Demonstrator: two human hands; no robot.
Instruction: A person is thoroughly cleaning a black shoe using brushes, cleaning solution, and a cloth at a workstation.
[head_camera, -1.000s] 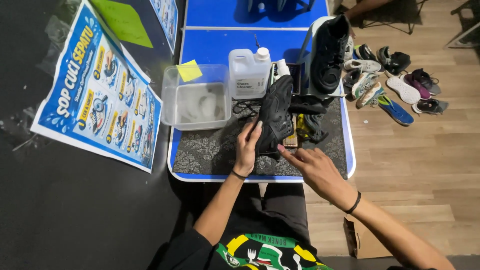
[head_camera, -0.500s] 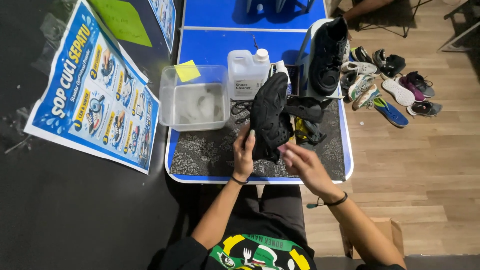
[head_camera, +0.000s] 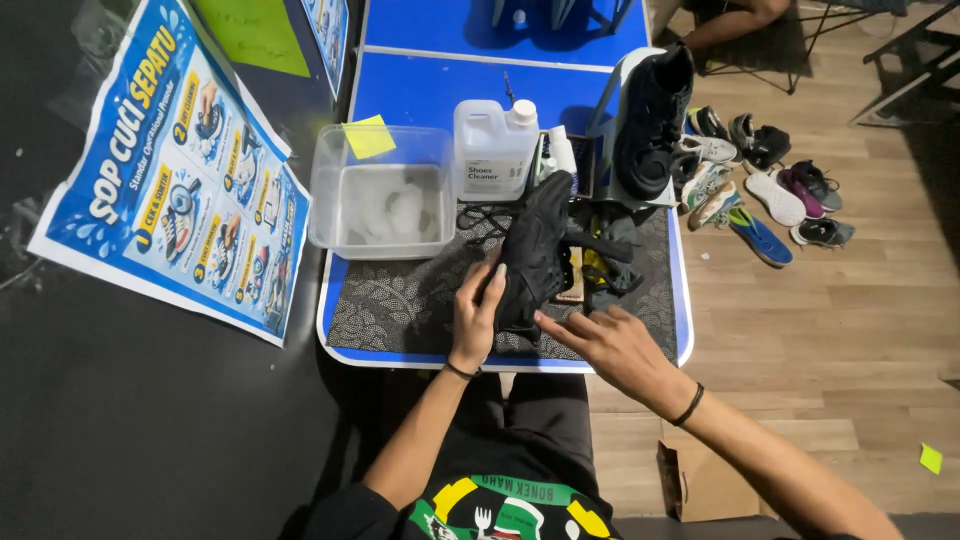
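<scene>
- The black shoe (head_camera: 535, 250) is matte all over, with a chunky moulded upper; it sits at the centre of the frame, over the dark patterned mat (head_camera: 400, 300) on the blue table (head_camera: 430, 90).
- Its long axis runs from lower left to upper right, one end tipped up toward the white jug (head_camera: 494, 150), the other down by the hands; which end is the toe I cannot tell.
- The left hand (head_camera: 475, 310) wraps the shoe's lower left side, fingers curled on it in a hold.
- The right hand (head_camera: 605, 345) lies just right of the shoe's lower end, fingers stretched out and loosely spread, the fingertips at the shoe; it grips nothing.
- Just above the shoe stand the jug and a clear plastic tub (head_camera: 380, 195); to its right lie dark cloths and a second black shoe (head_camera: 650, 115) propped upright.
- The table's near edge runs just below the hands; open mat lies left of the shoe, and wooden floor with scattered shoes (head_camera: 770, 190) fills the right side.
</scene>
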